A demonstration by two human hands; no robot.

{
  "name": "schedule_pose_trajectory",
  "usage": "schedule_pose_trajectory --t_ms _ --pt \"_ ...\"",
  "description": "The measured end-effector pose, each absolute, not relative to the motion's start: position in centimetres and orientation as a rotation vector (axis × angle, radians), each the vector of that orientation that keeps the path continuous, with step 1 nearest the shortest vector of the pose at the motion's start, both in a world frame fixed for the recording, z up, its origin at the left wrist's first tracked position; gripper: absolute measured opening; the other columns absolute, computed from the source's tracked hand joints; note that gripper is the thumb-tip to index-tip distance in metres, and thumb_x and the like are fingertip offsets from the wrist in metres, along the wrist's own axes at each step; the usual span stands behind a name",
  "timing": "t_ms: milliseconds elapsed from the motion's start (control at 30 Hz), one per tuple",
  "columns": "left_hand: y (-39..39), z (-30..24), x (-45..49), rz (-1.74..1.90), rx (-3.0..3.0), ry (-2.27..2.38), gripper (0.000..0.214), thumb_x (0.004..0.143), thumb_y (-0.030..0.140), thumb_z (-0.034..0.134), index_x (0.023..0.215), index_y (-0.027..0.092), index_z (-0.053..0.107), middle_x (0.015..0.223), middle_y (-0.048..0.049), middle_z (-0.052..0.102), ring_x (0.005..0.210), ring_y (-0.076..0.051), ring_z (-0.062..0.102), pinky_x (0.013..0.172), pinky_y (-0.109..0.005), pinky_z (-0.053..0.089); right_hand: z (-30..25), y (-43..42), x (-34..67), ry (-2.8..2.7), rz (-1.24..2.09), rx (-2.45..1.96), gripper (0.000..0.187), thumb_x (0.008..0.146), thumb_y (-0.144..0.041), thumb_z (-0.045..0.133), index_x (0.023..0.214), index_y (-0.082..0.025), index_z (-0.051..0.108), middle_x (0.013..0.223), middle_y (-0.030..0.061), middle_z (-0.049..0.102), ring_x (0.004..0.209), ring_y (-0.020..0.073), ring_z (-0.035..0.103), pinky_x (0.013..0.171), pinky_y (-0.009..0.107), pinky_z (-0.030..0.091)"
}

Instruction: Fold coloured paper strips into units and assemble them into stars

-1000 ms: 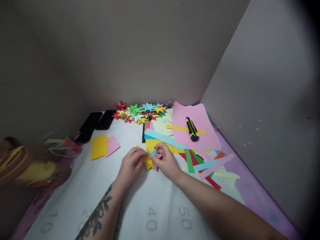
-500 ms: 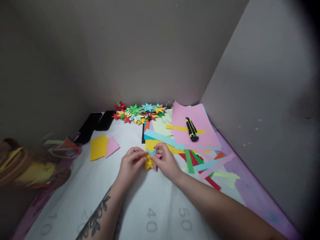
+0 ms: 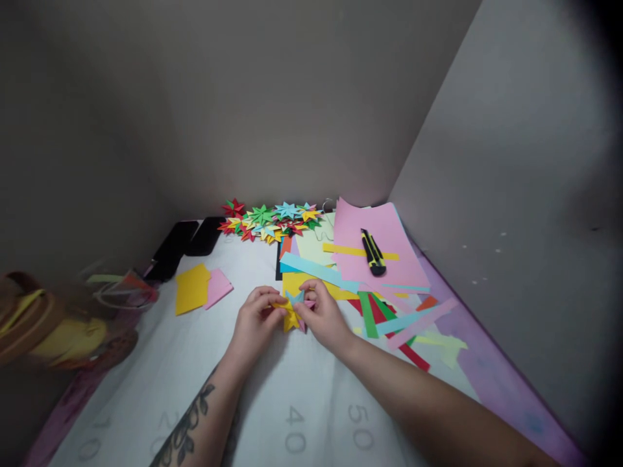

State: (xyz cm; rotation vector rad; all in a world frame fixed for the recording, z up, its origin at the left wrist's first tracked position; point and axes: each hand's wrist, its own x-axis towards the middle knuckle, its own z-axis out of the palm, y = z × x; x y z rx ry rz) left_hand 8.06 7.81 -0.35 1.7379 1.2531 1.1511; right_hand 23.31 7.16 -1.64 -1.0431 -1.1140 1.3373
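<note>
Between my two hands, just above the white mat [image 3: 263, 402], is a folded paper star [image 3: 291, 318] with yellow, light blue and pink points. My left hand [image 3: 259, 318] pinches a yellow point between thumb and fingers. With thumb and bent fingers, my right hand [image 3: 320, 314] grips the light blue and pink side. Fingertips cover part of the star. Behind it lies a yellow paper sheet [image 3: 296, 283] with a light blue strip [image 3: 318, 269] across it.
Finished paper stars [image 3: 263, 215] are heaped along the wall. A box cutter [image 3: 373, 251] rests on pink sheets [image 3: 350, 227]. Coloured strips [image 3: 368, 314] are scattered at right; yellow squares [image 3: 191, 290], pink squares [image 3: 219, 287] and black phone-like objects [image 3: 205, 235] lie at left.
Both hands stay in place around the star. The light blue part has shifted slightly under the fingers, and the left fingertips have moved a little on the yellow point.
</note>
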Motion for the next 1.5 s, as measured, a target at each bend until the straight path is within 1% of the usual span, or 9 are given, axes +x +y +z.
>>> schedule_pose_trajectory --t_ms 233,400,633,733,900,1067,1233,1333,1500 --pt "7.3 -0.7 8.1 1.168 1.867 1.303 0.018 0.078 0.013 0.058 0.09 0.021 0.069 0.1 -0.0069 0.054 0.088 -0.016 0.059 0.062 -0.024 0.053 -2.2 7.2 23.2 -1.106 1.329 -0.986 0.021 0.077 -0.024 0.054 0.093 -0.023 0.04 0.06 -0.0117 0.035 0.036 0.0043 0.038 0.037 0.018 0.036" --pt "7.3 -1.1 8.1 1.177 1.987 1.319 0.018 0.08 0.012 0.055 0.092 0.021 0.065 0.1 -0.0059 0.053 0.09 -0.016 0.058 0.067 -0.026 0.053 -2.4 7.2 23.1 -1.097 1.348 -0.94 0.019 0.08 -0.022 0.053 0.094 -0.024 0.039 0.061 -0.0115 0.036 0.037 0.0049 0.042 0.038 0.019 0.037" --pt "7.3 -0.5 8.2 1.065 1.93 1.314 0.009 0.079 0.011 0.053 0.083 0.018 0.059 0.102 -0.0058 0.05 0.087 -0.014 0.056 0.07 -0.025 0.05 -2.9 7.1 23.1 -1.165 1.304 -0.97 0.019 0.08 -0.02 0.053 0.094 -0.023 0.04 0.062 -0.01 0.038 0.042 0.0062 0.045 0.041 0.019 0.038" --pt "7.4 -0.3 8.3 1.037 1.861 1.296 0.007 0.078 0.012 0.054 0.08 0.018 0.058 0.101 -0.0066 0.05 0.092 -0.016 0.055 0.07 -0.025 0.05 -3.0 7.0 23.1 -1.185 1.293 -0.959 0.018 0.081 -0.02 0.052 0.095 -0.023 0.04 0.063 -0.0092 0.039 0.044 0.0066 0.045 0.043 0.02 0.038" --pt "7.5 -0.7 8.3 1.052 1.752 1.338 0.005 0.076 0.016 0.058 0.079 0.017 0.061 0.1 -0.0081 0.052 0.098 -0.02 0.054 0.073 -0.028 0.05 -3.3 6.9 23.2 -1.255 1.184 -1.018 0.018 0.081 -0.018 0.051 0.095 -0.023 0.042 0.067 -0.0075 0.041 0.048 0.0069 0.045 0.048 0.021 0.039" --pt "7.3 -0.7 8.3 1.026 1.723 1.363 0.009 0.074 0.021 0.061 0.082 0.017 0.063 0.101 -0.0091 0.053 0.097 -0.021 0.055 0.069 -0.028 0.051 -3.2 7.0 23.3 -1.327 1.093 -1.112 0.019 0.08 -0.017 0.051 0.096 -0.023 0.043 0.069 -0.0054 0.043 0.055 0.0088 0.046 0.052 0.022 0.04" --pt "7.1 -0.4 8.8 1.01 1.671 1.386 0.01 0.073 0.025 0.062 0.076 0.017 0.066 0.098 -0.009 0.055 0.099 -0.022 0.055 0.075 -0.029 0.05 -2.9 6.9 23.4 -1.362 1.055 -1.132 0.019 0.079 -0.017 0.052 0.096 -0.022 0.044 0.071 -0.0039 0.045 0.06 0.0106 0.049 0.053 0.022 0.04" --pt "7.1 -0.3 9.0 1.008 1.642 1.414 0.015 0.076 0.028 0.058 0.076 0.017 0.067 0.096 -0.009 0.057 0.095 -0.021 0.057 0.071 -0.027 0.049 -3.1 7.0 23.4 -1.326 1.103 -1.1 0.018 0.08 -0.019 0.052 0.096 -0.022 0.043 0.069 -0.005 0.044 0.055 0.0096 0.049 0.051 0.022 0.041" --pt "7.1 0.0 8.7 1.002 1.659 1.519 0.019 0.079 0.033 0.055 0.073 0.017 0.063 0.083 -0.0051 0.061 0.074 -0.016 0.057 0.062 -0.025 0.044 -2.6 7.0 23.2 -1.188 1.251 -1.051 0.019 0.079 -0.021 0.053 0.093 -0.024 0.04 0.06 -0.0101 0.039 0.04 0.0072 0.044 0.042 0.021 0.039"
